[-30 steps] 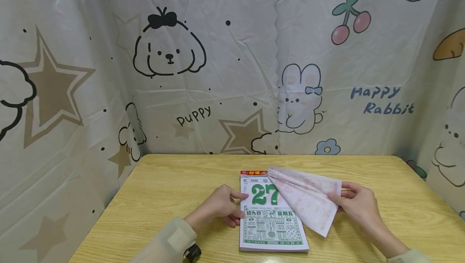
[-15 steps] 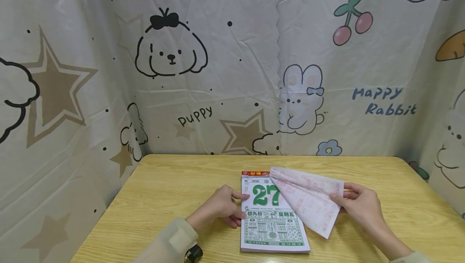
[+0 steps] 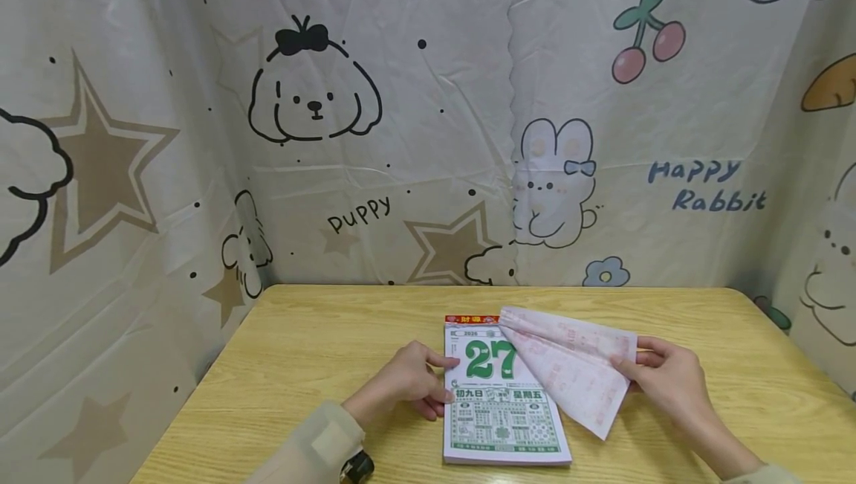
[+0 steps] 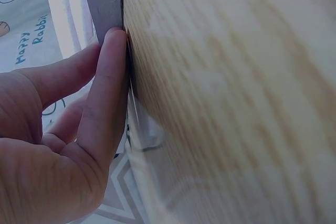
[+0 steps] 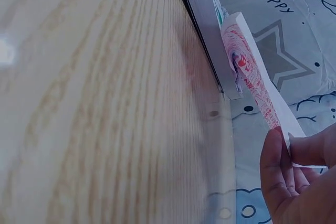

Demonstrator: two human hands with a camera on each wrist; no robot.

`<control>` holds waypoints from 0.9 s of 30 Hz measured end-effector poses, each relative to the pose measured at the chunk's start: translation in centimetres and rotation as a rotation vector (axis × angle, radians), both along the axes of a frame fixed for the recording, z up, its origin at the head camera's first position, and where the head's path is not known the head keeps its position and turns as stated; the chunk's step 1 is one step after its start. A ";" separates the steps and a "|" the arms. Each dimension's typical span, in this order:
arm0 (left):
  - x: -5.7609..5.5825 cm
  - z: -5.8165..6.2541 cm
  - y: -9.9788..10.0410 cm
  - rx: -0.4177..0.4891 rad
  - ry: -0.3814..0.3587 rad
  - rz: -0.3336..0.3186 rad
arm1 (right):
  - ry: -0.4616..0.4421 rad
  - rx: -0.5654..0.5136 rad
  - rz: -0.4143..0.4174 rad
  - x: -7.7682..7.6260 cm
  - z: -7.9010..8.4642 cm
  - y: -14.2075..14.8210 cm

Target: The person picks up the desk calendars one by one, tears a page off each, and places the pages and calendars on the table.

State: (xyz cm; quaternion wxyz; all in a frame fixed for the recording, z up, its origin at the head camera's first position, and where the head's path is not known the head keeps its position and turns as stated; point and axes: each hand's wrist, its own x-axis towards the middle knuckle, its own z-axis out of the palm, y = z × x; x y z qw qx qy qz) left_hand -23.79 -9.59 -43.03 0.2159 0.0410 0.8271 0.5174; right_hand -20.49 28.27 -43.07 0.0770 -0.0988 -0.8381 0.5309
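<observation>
A thick tear-off calendar (image 3: 495, 424) with a large green 27 lies flat on the table. In the head view my left hand (image 3: 411, 378) is at its left side, with fingertips touching the edge. The left wrist view shows straight fingers (image 4: 107, 77) against the side of the pad (image 4: 102, 3). My right hand (image 3: 669, 376) pinches the outer edge of a thin calendar sheet (image 3: 568, 369), folded back to the right over the pad's upper right. Red print shows on the sheet in the right wrist view, where the thumb (image 5: 310, 149) and fingers hold it.
The wood-grain table (image 3: 321, 320) stretches around the calendar on all sides. Behind it hangs a pale curtain (image 3: 428, 120) with cartoon prints. A dark wrist strap piece (image 3: 357, 465) shows by the left sleeve (image 3: 314, 443). A red header strip (image 3: 471, 319) tops the pad.
My right hand and the sheet have shifted slightly to the right relative to the pad, baring a little more of the red header. The left hand stays at the pad's edge.
</observation>
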 end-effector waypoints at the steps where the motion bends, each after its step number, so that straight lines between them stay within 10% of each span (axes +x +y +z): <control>1: 0.0 0.0 0.0 0.001 0.000 0.001 | -0.001 0.000 0.001 0.0 0.0 0.0; 27: -0.2 -0.1 0.1 -0.022 0.003 0.004 | -0.017 0.006 -0.024 0.1 -0.1 0.5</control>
